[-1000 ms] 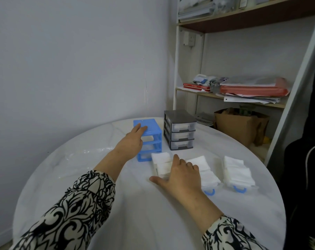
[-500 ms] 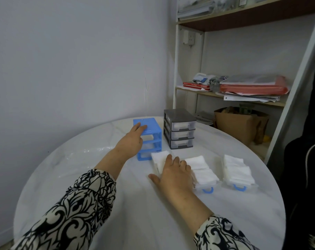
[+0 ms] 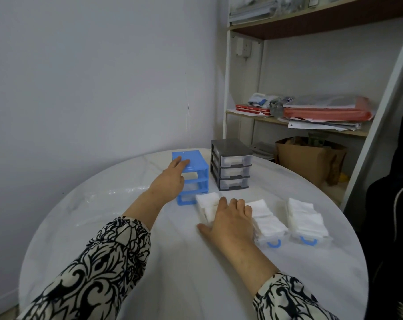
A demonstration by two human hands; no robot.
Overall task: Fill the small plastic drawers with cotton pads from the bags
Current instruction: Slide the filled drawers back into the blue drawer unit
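Observation:
A blue plastic drawer frame (image 3: 197,167) stands at the far side of the round white table (image 3: 172,269); its slots look empty. My left hand (image 3: 170,181) rests on its top with straight fingers. Right beside it is a grey drawer unit (image 3: 230,167) whose three clear drawers hold white pads. In front of the blue frame lies a stack of cotton pads (image 3: 205,202), apparently in a clear drawer. My right hand (image 3: 230,224) lies flat over it, thumb out to the left. Two more clear drawers, the middle one (image 3: 266,220) and the right one (image 3: 305,218), sit full of pads, blue handles toward me.
A crumpled clear plastic bag (image 3: 108,195) lies on the table's left part. Behind the table stands a shelf (image 3: 311,128) with papers and a red folder, and a brown paper bag (image 3: 309,160) sits on the floor. A bare wall closes the left side.
My right hand has slid a little forward and left over the nearest stack of pads, toward the blue frame. My left hand has stayed on top of the frame.

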